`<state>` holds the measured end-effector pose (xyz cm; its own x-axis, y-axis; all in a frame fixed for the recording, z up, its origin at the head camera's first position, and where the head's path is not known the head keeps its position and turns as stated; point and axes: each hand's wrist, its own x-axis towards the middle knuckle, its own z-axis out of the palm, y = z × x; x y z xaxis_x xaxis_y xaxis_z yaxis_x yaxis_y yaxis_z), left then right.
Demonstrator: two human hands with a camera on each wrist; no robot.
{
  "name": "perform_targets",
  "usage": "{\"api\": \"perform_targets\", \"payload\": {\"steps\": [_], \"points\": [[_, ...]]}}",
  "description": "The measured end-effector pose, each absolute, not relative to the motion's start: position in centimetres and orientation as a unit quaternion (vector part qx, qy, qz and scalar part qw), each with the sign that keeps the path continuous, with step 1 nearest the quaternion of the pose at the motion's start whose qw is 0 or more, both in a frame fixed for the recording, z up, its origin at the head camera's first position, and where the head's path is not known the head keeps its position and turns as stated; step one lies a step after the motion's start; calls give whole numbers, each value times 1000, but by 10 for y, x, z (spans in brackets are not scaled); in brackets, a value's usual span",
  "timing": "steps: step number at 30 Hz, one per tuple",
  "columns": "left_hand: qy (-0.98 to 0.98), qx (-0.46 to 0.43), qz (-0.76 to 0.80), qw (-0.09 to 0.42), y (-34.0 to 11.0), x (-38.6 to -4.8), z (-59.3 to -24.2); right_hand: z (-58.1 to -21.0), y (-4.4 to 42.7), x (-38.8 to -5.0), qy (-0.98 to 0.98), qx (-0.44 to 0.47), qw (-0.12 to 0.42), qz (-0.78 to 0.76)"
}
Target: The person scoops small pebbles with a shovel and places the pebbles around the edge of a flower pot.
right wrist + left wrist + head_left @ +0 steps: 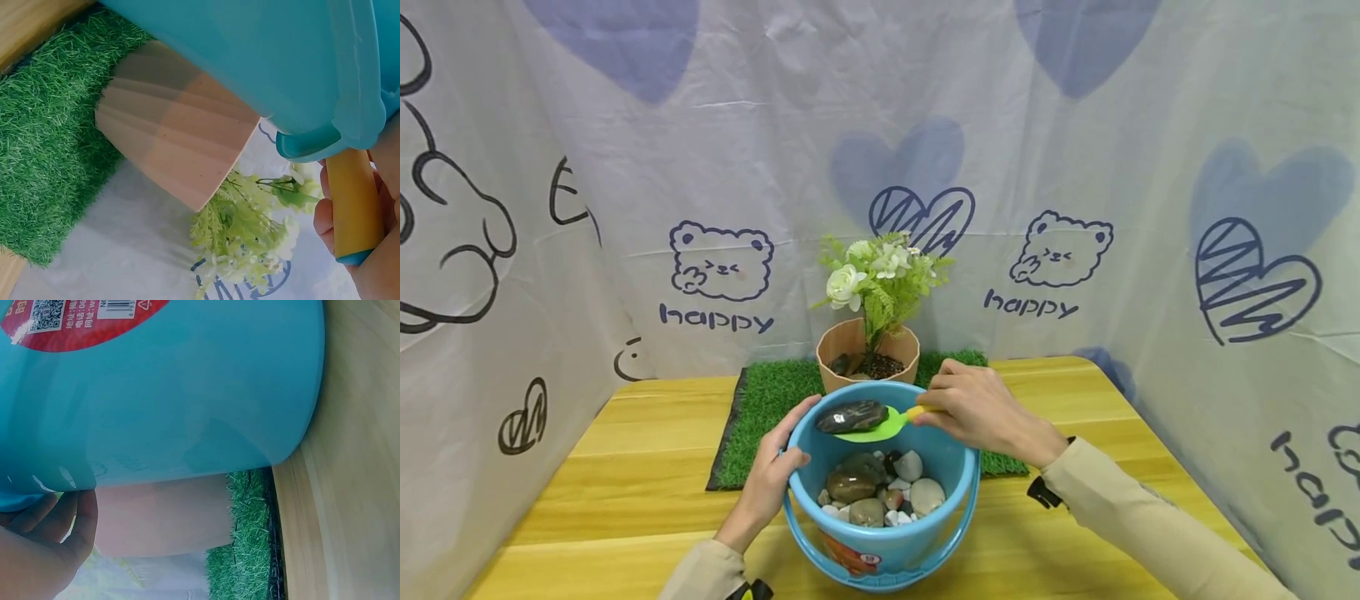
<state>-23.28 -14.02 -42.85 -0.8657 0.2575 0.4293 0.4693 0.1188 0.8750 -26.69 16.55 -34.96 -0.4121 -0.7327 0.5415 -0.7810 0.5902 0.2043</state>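
A light blue bucket [917, 543] stands on the table, with brown, grey and white stones [856, 482] at its bottom. My left hand [771, 475] grips the bucket's left rim, thumb over the edge; the left wrist view shows its fingers against the outer wall [156, 419]. With my right hand [977, 408] I hold a small toy shovel by its yellow handle [353, 206]. On the shovel's green blade [883, 427], over the bucket's opening, lies a long, shiny dark stone [852, 416]. In the head view, my right fingers cover most of the handle.
Behind the bucket, a peach-coloured flowerpot [831, 354] with white flowers [880, 275] stands on a green turf mat [767, 417]. Dark soil and a dark stone are inside the pot. A printed cloth [790, 125] surrounds the wooden table [647, 467].
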Motion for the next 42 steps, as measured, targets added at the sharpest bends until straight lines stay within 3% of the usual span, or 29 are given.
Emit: {"api": "perform_targets", "payload": {"steps": [42], "points": [[-736, -241, -627, 85, -138, -232, -429, -359, 192, -275, -806, 459, 370, 58]]}}
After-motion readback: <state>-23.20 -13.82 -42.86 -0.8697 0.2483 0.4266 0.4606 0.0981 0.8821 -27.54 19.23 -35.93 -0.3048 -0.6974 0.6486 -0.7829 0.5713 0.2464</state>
